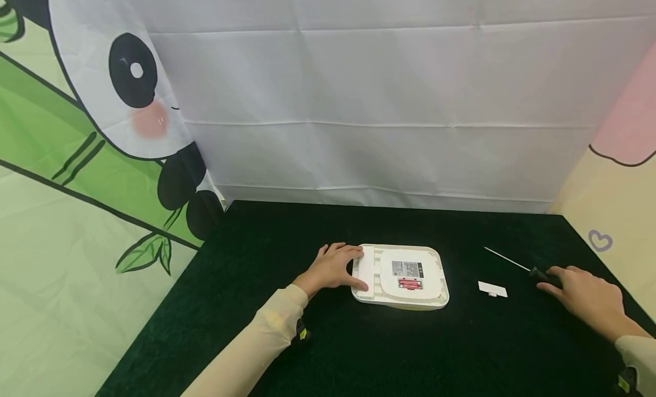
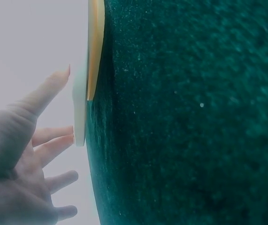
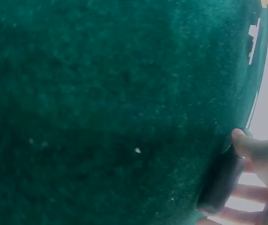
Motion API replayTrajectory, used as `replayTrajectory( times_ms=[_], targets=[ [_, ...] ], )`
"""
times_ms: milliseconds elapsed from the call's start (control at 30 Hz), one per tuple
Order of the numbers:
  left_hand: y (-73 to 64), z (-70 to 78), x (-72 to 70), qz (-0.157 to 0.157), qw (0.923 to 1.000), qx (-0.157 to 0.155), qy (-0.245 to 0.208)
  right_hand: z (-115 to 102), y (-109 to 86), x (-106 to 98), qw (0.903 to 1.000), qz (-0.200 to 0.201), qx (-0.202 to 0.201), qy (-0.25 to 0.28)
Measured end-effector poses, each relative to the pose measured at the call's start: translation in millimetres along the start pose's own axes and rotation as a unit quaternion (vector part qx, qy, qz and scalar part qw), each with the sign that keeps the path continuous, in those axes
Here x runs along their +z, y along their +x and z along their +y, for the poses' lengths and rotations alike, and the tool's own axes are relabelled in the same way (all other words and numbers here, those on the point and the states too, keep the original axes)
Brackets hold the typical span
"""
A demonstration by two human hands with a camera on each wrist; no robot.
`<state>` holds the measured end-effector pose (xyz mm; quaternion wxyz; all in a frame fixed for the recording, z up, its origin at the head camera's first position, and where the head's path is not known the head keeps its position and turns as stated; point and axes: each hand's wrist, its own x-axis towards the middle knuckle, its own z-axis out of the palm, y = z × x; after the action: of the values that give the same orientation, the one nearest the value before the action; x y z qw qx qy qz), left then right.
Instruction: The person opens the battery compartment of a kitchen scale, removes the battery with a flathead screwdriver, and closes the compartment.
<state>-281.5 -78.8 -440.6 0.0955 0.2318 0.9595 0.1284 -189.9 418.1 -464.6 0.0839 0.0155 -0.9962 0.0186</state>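
Observation:
A flat white rounded-corner device [image 1: 435, 271] lies on the dark green cloth, its face with grey and red labels turned up. A white strip [image 1: 366, 266] runs along its left end. There my left hand [image 1: 335, 267] rests with fingers spread, fingertips at the far corner and thumb over the near part of the strip. In the left wrist view, two fingertips meet the device's edge [image 2: 79, 117]. My right hand [image 1: 589, 294] holds a screwdriver [image 1: 507, 259] by its black handle [image 3: 220, 180], thumb on top. The thin metal shaft points left and away from me.
Between the device and my right hand lies a small white rectangular plate [image 1: 493, 289] with a tab on its near side. Green cloth [image 1: 410, 351] covers the table. A white curtain [image 1: 384, 101] hangs behind it, with printed panels [image 1: 77, 226] at the sides.

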Motion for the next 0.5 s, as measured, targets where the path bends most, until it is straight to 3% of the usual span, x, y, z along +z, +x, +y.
replayTrajectory(
  times_ms=[500],
  targets=[
    [2.1, -1.1, 1.1, 0.001, 1.0000, 0.006, -0.005, -3.2, 2.4, 4.5, 0.9989, 0.036, -0.031, 0.003]
  ],
)
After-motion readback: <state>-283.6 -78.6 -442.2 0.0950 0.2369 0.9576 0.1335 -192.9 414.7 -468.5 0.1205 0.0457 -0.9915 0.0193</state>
